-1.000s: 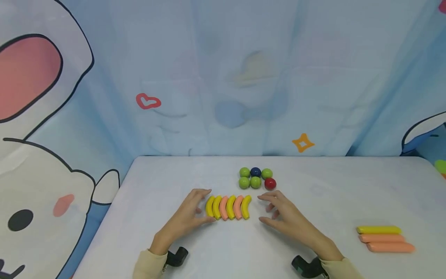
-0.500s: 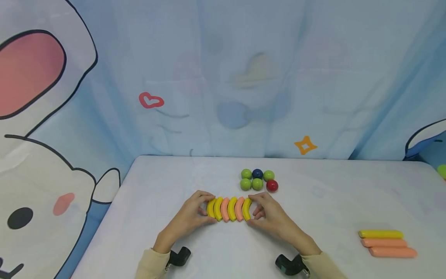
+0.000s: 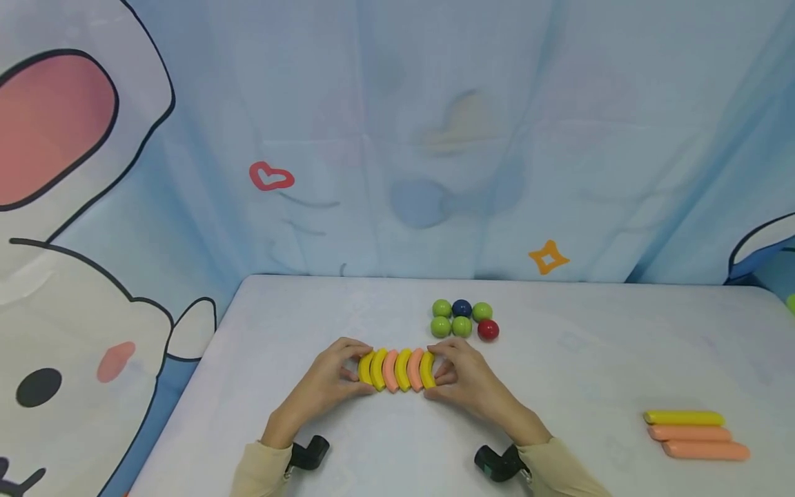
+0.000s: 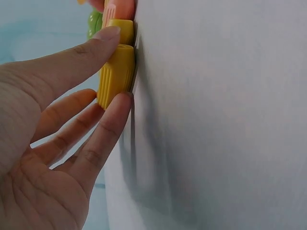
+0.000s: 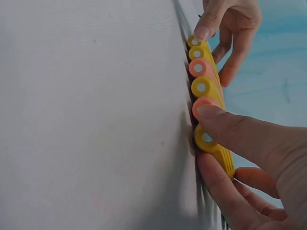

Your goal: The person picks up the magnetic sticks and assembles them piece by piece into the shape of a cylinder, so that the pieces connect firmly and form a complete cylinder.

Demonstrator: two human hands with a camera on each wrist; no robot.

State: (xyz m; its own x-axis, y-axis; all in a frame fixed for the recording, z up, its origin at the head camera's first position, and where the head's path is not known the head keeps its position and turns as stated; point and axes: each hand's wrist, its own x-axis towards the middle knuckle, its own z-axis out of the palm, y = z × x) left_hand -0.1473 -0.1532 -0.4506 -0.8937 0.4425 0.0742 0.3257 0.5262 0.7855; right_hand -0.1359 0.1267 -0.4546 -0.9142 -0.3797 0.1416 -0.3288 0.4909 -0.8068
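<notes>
Several curved toy rods, yellow and orange, lie side by side in a row on the white table (image 3: pixel 577 373) in the head view. My left hand (image 3: pixel 326 373) holds the row's left end, thumb and fingers around the outermost yellow curved rod (image 4: pixel 117 79). At the other end, my right hand (image 3: pixel 468 376) pinches the last yellow curved rod (image 5: pixel 223 158) between thumb and fingers. Its thumb also overlaps the neighbouring orange curved rod (image 5: pixel 199 108) in the right wrist view. Pale round discs show in the rods' ends there.
Just beyond the row sit several small balls: green balls (image 3: pixel 462 326), a blue ball (image 3: pixel 462 308) and a red ball (image 3: pixel 488 330). To the far right lie a straight yellow rod (image 3: pixel 683 417) and two straight orange rods (image 3: pixel 707 451). A printed curtain (image 3: pixel 397 138) hangs behind the table.
My right hand has come in from the right and taken hold of the row's right end. Held by both hands, the row has then shifted slightly left.
</notes>
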